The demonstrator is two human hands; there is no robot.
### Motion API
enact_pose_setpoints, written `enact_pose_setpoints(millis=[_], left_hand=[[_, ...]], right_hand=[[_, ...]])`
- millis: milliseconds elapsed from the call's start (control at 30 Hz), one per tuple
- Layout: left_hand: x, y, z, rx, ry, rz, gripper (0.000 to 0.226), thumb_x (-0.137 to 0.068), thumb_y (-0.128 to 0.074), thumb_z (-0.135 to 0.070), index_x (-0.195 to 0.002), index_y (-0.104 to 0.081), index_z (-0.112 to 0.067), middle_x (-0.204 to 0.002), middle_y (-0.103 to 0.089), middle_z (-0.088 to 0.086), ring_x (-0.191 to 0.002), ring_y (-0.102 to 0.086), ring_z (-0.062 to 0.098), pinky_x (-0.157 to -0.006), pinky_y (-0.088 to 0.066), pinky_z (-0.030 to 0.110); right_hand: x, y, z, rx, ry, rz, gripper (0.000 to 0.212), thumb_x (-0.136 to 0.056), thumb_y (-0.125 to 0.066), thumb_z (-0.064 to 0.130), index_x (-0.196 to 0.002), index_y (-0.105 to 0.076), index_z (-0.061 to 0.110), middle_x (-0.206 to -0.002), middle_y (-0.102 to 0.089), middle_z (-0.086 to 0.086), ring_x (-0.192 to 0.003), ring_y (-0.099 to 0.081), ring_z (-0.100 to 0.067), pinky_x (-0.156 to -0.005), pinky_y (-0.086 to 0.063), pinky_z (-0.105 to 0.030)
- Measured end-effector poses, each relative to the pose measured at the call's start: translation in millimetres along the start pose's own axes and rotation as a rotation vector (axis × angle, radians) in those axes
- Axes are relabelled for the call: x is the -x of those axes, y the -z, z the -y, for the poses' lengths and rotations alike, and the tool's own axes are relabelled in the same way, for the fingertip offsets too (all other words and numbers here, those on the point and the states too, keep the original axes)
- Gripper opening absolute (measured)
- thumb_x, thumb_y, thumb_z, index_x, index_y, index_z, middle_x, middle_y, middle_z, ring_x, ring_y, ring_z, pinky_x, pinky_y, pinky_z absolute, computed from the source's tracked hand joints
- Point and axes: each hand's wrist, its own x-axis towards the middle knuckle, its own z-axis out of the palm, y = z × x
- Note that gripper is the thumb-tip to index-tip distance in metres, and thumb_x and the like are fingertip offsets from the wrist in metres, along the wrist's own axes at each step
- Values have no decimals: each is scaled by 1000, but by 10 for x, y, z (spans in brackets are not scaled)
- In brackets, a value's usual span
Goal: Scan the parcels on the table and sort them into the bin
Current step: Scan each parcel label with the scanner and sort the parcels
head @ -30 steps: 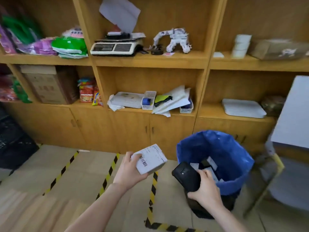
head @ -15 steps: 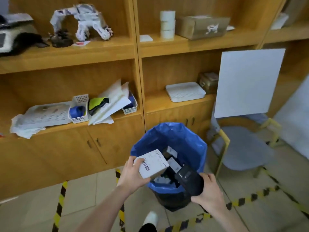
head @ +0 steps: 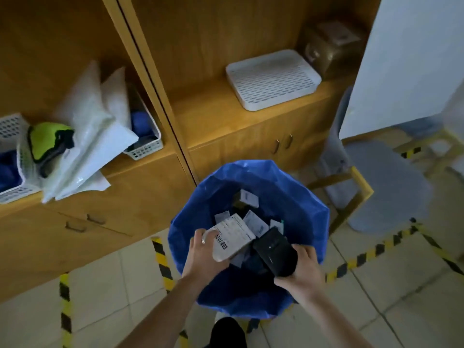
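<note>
Looks like the drop step: the left hand (head: 204, 257) has its grip curled round a small white parcel (head: 232, 238), barcode label up, held right over the open mouth of the blue-lined bin (head: 301, 197). The right hand (head: 300, 267) has its grip wrapped round a black handheld scanner (head: 275, 254), just beside the parcel and also above the bin. A few labelled parcels (head: 255, 223) already lie at the bottom. Can't tell whether this one's been scanned, but hanging over the bin like that it's probably sorting time. Next move likely just needs the left grip to let go so the parcel falls inside the rim — scanner kept clear — then a trip to the worktop, which isn't in view.
</note>
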Motion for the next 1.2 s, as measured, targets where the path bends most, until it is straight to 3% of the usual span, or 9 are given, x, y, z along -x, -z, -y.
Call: enact_pose_setpoints(millis=[100, 233, 400, 533, 633, 767, 933, 1200], left_hand=[[-366, -289, 128, -7, -11, 64, 80, -67, -80, -42, -135, -43, -23, -131, -29, -4, -122, -32, 19, -97, -36, 24], [-736, -712, 260, 2, -27, 130, 77, -67, -80, -40, -133, -45, -21, -130, -29, -3, -120, -32, 17, -92, -34, 20], [-1028, -1108, 359, 17, -50, 222, 82, -66, -83, -38, -136, -42, -24, -136, -27, -6, -124, -31, 15, -100, -43, 30], [-1154, -1227, 437, -62, -99, 406, 105, -67, -85, -40, -151, -22, -27, -158, 1, -4, -144, -4, 21, -116, -27, 39], [-1138, -1170, 451, -110, -63, 490, 105, -73, -82, -37, -154, -14, -28, -159, 14, -6, -147, 4, 21, -115, -27, 38], [-1088, -996, 384, -147, -71, 474, 91, -82, -74, -36, -153, -17, -28, -159, 4, -5, -146, -11, 22, -110, -39, 38], [-1006, -663, 203, -166, -92, 401, 77, -87, -68, -37, -150, -25, -26, -153, -17, -4, -137, -28, 21, -103, -45, 37], [-404, -46, -77, -52, -64, 200, 52, -93, -60, -32, -140, -39, -27, -135, -39, -4, -126, -44, 17, -97, -44, 29]], right_hand=[[-342, -242, -29, -97, -100, -59, 76, -54, -84, 21, -122, -52, 23, -116, -35, 10, -104, -52, -16, -80, -44, -34], [-688, -528, -153, -138, -201, -103, 75, -55, -85, 20, -122, -52, 23, -113, -33, 12, -92, -49, -14, -83, -47, -38], [-943, -731, -349, -113, -282, -115, 76, -53, -82, 24, -123, -52, 25, -111, -31, 16, -92, -51, -16, -88, -48, -44], [-1007, -781, -450, -93, -310, -87, 81, -49, -77, 34, -125, -50, 26, -111, -29, 18, -99, -56, -20, -91, -48, -49], [-940, -752, -430, -51, -323, -64, 81, -52, -79, 34, -126, -47, 28, -115, -31, 16, -98, -56, -20, -88, -50, -47], [-816, -640, -317, -46, -330, -50, 81, -55, -80, 31, -128, -47, 28, -126, -37, 11, -104, -54, -22, -92, -47, -47], [-597, -424, -147, -46, -283, -39, 83, -52, -78, 33, -129, -48, 28, -125, -36, 11, -108, -52, -19, -94, -45, -46], [-83, -100, 70, 47, -72, 3, 80, -50, -79, 34, -124, -49, 26, -120, -36, 9, -110, -51, -17, -81, -48, -37]])
